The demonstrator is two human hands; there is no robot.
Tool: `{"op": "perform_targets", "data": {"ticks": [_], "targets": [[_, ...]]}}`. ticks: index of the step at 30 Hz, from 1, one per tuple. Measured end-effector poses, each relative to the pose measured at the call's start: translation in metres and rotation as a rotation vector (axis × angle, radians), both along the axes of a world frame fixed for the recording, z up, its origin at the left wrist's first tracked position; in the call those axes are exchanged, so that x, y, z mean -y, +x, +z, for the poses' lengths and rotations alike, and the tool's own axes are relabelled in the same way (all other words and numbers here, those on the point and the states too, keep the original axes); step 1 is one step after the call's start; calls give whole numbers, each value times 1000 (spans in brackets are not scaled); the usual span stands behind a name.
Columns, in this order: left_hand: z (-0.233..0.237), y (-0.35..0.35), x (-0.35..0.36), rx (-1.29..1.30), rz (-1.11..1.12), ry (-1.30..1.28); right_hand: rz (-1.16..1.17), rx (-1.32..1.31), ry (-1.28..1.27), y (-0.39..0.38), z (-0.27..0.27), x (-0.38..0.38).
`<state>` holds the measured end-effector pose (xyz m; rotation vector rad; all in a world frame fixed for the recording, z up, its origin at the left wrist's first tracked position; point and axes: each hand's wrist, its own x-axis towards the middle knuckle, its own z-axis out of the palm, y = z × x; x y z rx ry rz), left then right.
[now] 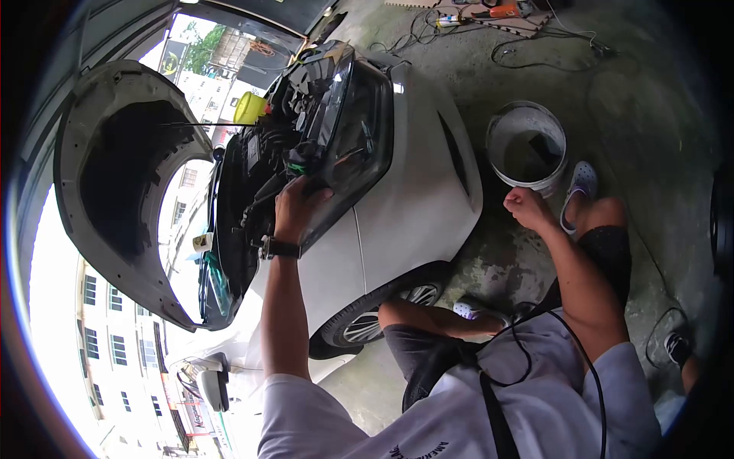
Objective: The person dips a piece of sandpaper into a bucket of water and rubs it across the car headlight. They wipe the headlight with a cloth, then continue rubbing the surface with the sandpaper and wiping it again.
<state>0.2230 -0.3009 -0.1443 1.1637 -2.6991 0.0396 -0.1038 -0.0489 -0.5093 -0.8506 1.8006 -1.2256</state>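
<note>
Left grip point(294, 210) is holding the headlight point(348, 130).
Right grip point(526, 206) is making a fist by the bucket point(498, 149); a steady hold seems best.

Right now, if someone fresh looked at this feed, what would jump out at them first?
The white car with its hood propped open fills the left, its engine bay exposed with a yellow cap at the top. The left hand, a watch on its wrist, grips the headlight at centre. To the right, the right hand is a closed fist beside a white bucket on the concrete floor.
</note>
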Motion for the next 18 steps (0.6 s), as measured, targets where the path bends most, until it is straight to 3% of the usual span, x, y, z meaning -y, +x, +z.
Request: {"op": "perform_targets", "data": {"ticks": [3,5,7,12,15,18], "targets": [[5,15,-19,45,11,-2,1,-121,-19,1,-2,-2],[1,41,-26,64,-53,-62,-57,-224,-173,-1,-20,-1],[3,33,-29,71,-103,-121,-70,-167,-115,-7,-13,-7],[-5,-13,-19,-21,18,-79,-22,-38,-38,-4,-4,-4],[-5,-18,-15,42,-43,-188,-12,-45,-12,-5,5,-10],[-1,12,-23,5,-43,-106,-41,-75,-37,-8,9,-14]]}}
